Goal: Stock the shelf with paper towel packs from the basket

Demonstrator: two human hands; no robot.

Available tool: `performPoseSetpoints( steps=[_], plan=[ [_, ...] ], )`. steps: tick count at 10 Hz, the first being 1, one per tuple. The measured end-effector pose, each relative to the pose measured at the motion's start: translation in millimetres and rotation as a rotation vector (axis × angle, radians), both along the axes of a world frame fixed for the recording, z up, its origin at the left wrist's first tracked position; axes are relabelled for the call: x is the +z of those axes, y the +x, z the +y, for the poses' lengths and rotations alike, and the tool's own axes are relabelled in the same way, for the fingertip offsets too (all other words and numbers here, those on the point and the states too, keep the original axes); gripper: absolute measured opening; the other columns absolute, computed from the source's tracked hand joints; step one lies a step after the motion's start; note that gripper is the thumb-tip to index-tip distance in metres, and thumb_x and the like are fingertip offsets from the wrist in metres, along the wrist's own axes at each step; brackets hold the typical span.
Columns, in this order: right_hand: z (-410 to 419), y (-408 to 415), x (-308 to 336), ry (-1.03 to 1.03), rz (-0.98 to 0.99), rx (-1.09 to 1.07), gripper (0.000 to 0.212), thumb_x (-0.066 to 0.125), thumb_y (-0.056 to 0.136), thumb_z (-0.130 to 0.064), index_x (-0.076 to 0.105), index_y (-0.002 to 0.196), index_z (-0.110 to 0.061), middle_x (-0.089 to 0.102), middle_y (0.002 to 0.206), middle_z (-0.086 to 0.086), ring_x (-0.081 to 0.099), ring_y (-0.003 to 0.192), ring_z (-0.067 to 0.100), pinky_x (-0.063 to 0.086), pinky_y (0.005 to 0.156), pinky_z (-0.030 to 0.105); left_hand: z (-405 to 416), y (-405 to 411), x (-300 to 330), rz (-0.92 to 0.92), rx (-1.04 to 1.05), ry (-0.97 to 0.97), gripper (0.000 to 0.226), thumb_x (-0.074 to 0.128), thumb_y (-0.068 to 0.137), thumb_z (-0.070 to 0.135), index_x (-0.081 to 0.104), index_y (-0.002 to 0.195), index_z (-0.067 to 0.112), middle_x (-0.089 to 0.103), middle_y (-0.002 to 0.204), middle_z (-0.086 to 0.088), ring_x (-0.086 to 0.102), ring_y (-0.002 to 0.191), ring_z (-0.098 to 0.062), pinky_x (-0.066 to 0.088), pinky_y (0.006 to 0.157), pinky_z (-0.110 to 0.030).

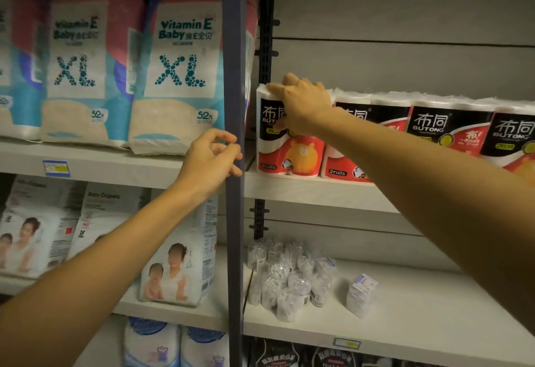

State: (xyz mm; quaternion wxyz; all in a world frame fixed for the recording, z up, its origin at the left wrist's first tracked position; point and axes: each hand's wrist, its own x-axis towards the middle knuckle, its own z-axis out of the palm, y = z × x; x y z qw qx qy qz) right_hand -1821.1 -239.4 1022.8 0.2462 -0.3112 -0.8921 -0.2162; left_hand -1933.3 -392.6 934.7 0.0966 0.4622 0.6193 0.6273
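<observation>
Several black, red and white paper towel packs stand in a row on the grey shelf on the right. My right hand grips the top front of the leftmost pack, fingers over its upper edge and thumb on its face. That pack stands upright against the shelf's left end, touching the pack beside it. My left hand hovers in front of the blue upright post with loosely curled fingers, holding nothing. The basket is out of view.
Diaper bags marked XL fill the left bay's upper shelf, with more diaper bags below. Small clear-wrapped items sit on the right bay's lower shelf. Above the towel packs the bay is bare back wall.
</observation>
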Motion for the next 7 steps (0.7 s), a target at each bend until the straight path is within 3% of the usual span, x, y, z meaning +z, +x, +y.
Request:
performPoseSetpoints(
  steps=[1, 2, 3, 4, 5, 6, 7],
  plan=[
    [4.4, -5.6, -4.3, -0.034, 0.026, -0.006, 0.077, 0.074, 0.081, -0.034, 0.033, 0.145, -0.022, 0.05, 0.13, 0.01, 0.05, 0.12, 0.033, 0.036, 0.101, 0.049, 0.3, -0.4, -4.9, -0.009, -0.009, -0.011, 0.015, 0.055, 0.095, 0.01, 0.056, 0.095, 0.026, 0.07, 0.089, -0.005, 0.065, 0.055, -0.01, 0.052, 0.07, -0.034],
    [7.3, -11.8, -7.8, -0.031, 0.008, -0.067, 0.075, 0.071, 0.083, -0.036, 0.032, 0.145, -0.019, 0.05, 0.136, 0.01, 0.041, 0.13, 0.035, 0.022, 0.111, 0.057, -2.2, -3.5, -7.9, -0.017, -0.018, -0.014, 0.015, 0.055, 0.094, 0.01, 0.057, 0.096, 0.025, 0.07, 0.09, -0.006, 0.065, 0.054, -0.008, 0.054, 0.071, -0.035],
    [5.2, -14.0, -9.7, 0.059, -0.028, -0.152, 0.072, 0.067, 0.086, -0.039, 0.031, 0.144, -0.016, 0.05, 0.138, 0.011, 0.029, 0.137, 0.036, 0.009, 0.111, 0.063, -5.6, -7.7, -8.0, -0.025, -0.016, -0.009, 0.015, 0.055, 0.094, 0.01, 0.057, 0.097, 0.025, 0.07, 0.089, -0.005, 0.066, 0.055, -0.008, 0.051, 0.065, -0.026],
    [3.3, -14.2, -14.7, 0.103, -0.022, -0.166, 0.077, 0.066, 0.085, -0.037, 0.024, 0.146, -0.014, 0.05, 0.138, 0.012, 0.028, 0.134, 0.034, 0.022, 0.106, 0.051, -9.4, -8.1, -8.5, -0.031, -0.011, -0.009, 0.015, 0.055, 0.094, 0.009, 0.057, 0.099, 0.024, 0.07, 0.089, -0.004, 0.066, 0.056, -0.008, 0.048, 0.06, -0.02],
    [2.2, -12.9, -15.5, 0.122, -0.036, -0.172, 0.09, 0.065, 0.086, -0.038, 0.009, 0.153, -0.017, 0.041, 0.145, 0.014, 0.029, 0.133, 0.033, 0.025, 0.105, 0.046, -14.9, -4.3, -6.7, -0.037, -0.028, -0.004, 0.015, 0.055, 0.094, 0.009, 0.057, 0.099, 0.024, 0.07, 0.09, -0.005, 0.066, 0.056, -0.008, 0.048, 0.059, -0.02],
    [0.7, -8.5, -12.4, 0.048, -0.036, -0.133, 0.095, 0.065, 0.088, -0.033, -0.003, 0.154, -0.022, 0.011, 0.16, 0.017, 0.028, 0.138, 0.037, 0.023, 0.111, 0.05, -20.4, -2.5, -2.0, -0.025, -0.045, 0.021, 0.015, 0.055, 0.094, 0.009, 0.057, 0.097, 0.023, 0.071, 0.09, -0.006, 0.067, 0.056, -0.01, 0.049, 0.06, -0.022],
    [-9.2, 4.7, -18.5, -0.045, 0.06, -0.017, 0.091, 0.062, 0.089, -0.026, -0.001, 0.154, -0.019, -0.006, 0.162, 0.012, 0.008, 0.147, 0.037, 0.013, 0.117, 0.052, -29.1, -1.0, 3.1, 0.003, -0.042, 0.057, 0.014, 0.056, 0.093, 0.009, 0.058, 0.099, 0.022, 0.071, 0.09, -0.006, 0.067, 0.057, -0.011, 0.05, 0.059, -0.021]
  ],
)
